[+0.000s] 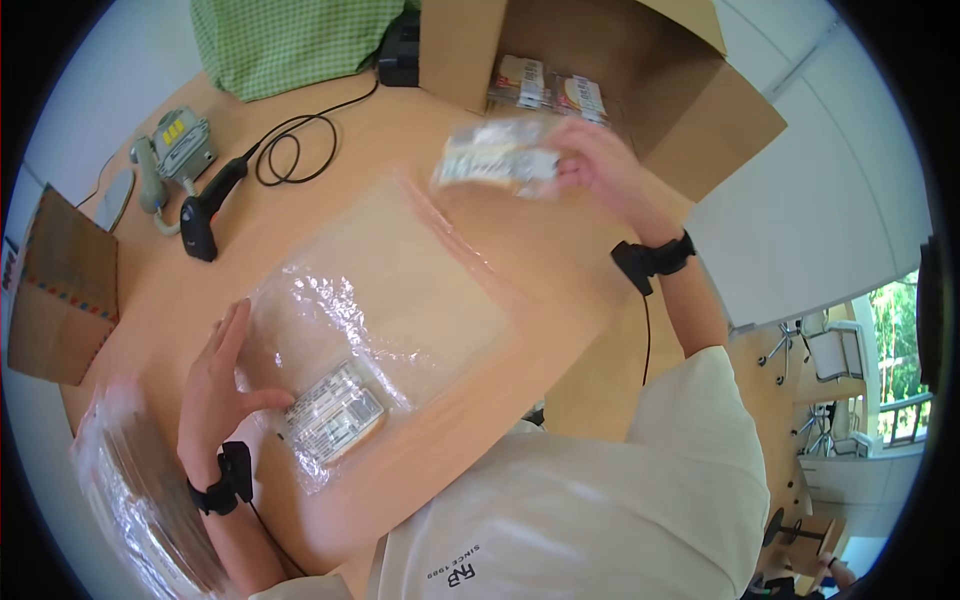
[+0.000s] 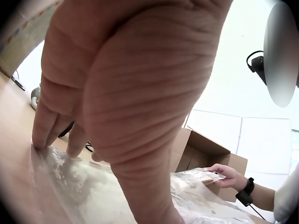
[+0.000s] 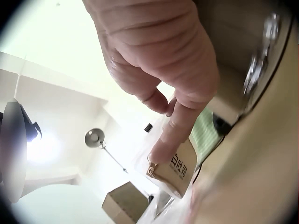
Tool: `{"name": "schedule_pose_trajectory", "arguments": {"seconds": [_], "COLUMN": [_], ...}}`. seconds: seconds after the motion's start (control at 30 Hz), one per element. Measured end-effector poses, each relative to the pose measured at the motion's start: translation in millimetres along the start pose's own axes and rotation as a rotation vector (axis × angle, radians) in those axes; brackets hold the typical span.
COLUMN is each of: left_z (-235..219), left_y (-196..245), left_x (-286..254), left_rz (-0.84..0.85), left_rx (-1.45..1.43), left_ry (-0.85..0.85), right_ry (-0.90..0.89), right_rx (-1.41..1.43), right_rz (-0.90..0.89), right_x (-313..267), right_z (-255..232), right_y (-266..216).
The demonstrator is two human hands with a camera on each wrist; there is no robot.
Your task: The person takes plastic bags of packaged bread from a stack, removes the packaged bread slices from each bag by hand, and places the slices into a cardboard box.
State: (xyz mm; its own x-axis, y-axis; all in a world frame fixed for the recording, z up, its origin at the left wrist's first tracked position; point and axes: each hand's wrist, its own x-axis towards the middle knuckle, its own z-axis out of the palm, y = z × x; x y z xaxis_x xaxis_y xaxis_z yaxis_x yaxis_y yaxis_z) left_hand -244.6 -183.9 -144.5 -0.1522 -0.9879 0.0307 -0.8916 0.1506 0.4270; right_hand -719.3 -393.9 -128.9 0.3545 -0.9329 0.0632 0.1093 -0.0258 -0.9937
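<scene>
A large clear plastic bag point(image 1: 420, 290) lies flat on the table. My left hand point(image 1: 215, 375) rests on its left edge with fingers stretched out and the thumb beside a packet point(image 1: 345, 410) with a printed label. That packet lies at the bag's near end, under shiny film. In the right hand point(image 1: 600, 165) I pinch the end of a packet of sliced toast point(image 1: 495, 160), held over the table in front of the cardboard box. Its beige printed face point(image 3: 180, 168) shows in the right wrist view.
Inside the open cardboard box point(image 1: 690, 130) lie several more packets point(image 1: 580, 98). A barcode scanner point(image 1: 210, 205) with a coiled cable, a grey device point(image 1: 183, 145) and a green checked cloth point(image 1: 290, 45) are at the back. A stack of clear bags point(image 1: 140, 490) stands at the near left, a small carton point(image 1: 65, 290) behind it.
</scene>
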Motion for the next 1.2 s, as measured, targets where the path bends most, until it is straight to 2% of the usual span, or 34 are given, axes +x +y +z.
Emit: {"name": "schedule_pose_trajectory", "arguments": {"seconds": [0.07, 0.1, 0.17, 0.2, 0.33, 0.5, 0.6, 0.73, 0.83, 0.9, 0.93, 1.0, 1.2], "left_z": [-3, -3, -2, -1, 0, -1, -2, 0, 1, 1, 0, -1, 0], "left_y": [7, 7, 5, 5, 2, 0, 1, -3, -7, -6, -4, -2, -3], "left_x": [2, 2, 2, 2, 2, 0, 0, 0, 0, 0, 0, 0, 0], "left_rz": [-0.068, -0.059, -0.068, -0.060, -0.040, -0.024, -0.052, -0.042, -0.040, -0.037, -0.050, -0.063, -0.029], "left_rx": [0.025, 0.028, 0.056, 0.059, 0.099, 0.086, 0.090, 0.085, 0.078, 0.076, 0.065, 0.054, 0.076], "left_ry": [-0.020, -0.021, -0.030, -0.030, -0.027, -0.011, -0.032, -0.030, -0.029, -0.028, -0.033, -0.036, -0.016], "right_ry": [0.127, 0.135, 0.431, 0.449, 0.498, 0.547, 0.464, 0.482, 0.476, 0.457, 0.455, 0.397, 0.391], "right_rx": [0.054, 0.055, 0.134, 0.122, 0.160, 0.197, 0.209, 0.282, 0.218, -0.022, -0.024, -0.092, -0.126], "right_rz": [-0.109, -0.113, -0.352, -0.431, -0.435, -0.295, -0.252, -0.158, -0.060, 0.051, 0.051, 0.178, 0.288], "right_x": [-1, 0, 5, 8, 42, 80, 92, 103, 92, 81, 82, 83, 84], "right_z": [-39, -55, -79, -86, -125, -134, -135, -140, -128, -117, -121, -134, -141], "right_y": [-12, -15, -16, -15, 2, 20, 26, 36, 31, 23, 23, 27, 34]}}
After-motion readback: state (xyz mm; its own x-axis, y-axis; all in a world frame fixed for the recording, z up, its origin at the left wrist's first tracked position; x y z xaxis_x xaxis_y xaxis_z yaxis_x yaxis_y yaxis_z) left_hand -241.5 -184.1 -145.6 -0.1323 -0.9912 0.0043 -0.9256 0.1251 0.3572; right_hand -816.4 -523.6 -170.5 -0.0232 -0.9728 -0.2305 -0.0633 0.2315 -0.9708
